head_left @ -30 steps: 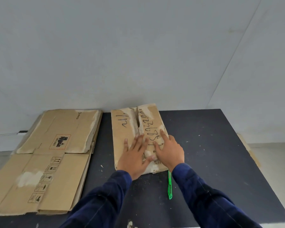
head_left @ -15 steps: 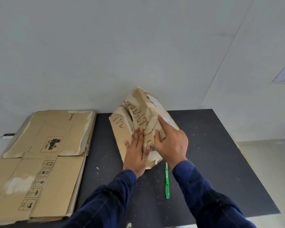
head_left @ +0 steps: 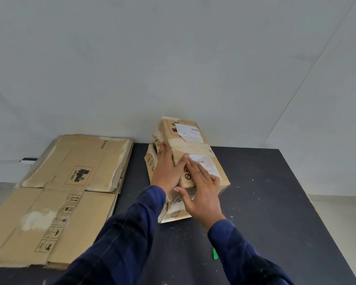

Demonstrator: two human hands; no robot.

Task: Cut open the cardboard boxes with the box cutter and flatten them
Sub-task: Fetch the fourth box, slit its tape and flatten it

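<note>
The box (head_left: 193, 149) stands puffed up in the middle of the tabletop (head_left: 265, 202), close to the wall, its labelled face tipped up toward the camera, and it is not flat yet. Here's the danger: neither hand has actually got hold of it. Flat palms only push, so a hard shove could send the box skating over the dark surface toward the wall, or roll it off to the right. The tape band across the upper face looks uncut from here. If so, the panels would likely buckle or spring up rather than fold.

Watch the box cutter (head_left: 214, 254) too! Only a green end shows, on the tabletop just beside the right sleeve (head_left: 245, 254). Whether the blade is out, I can't tell. A sweep of that forearm could knock it toward the near edge.

Now the grip. The left hand (head_left: 167, 171) lies flat against the box's left side, fingers straight and together, clasping nothing. The right hand (head_left: 201, 190) spreads wide across the upper face, fingertips by the white label (head_left: 203, 163), thumb reaching along the near edge. Both hands press, neither one curls round anything. Off to the left, the flattened boxes (head_left: 70, 182) lie stacked, well apart from the action.
</note>
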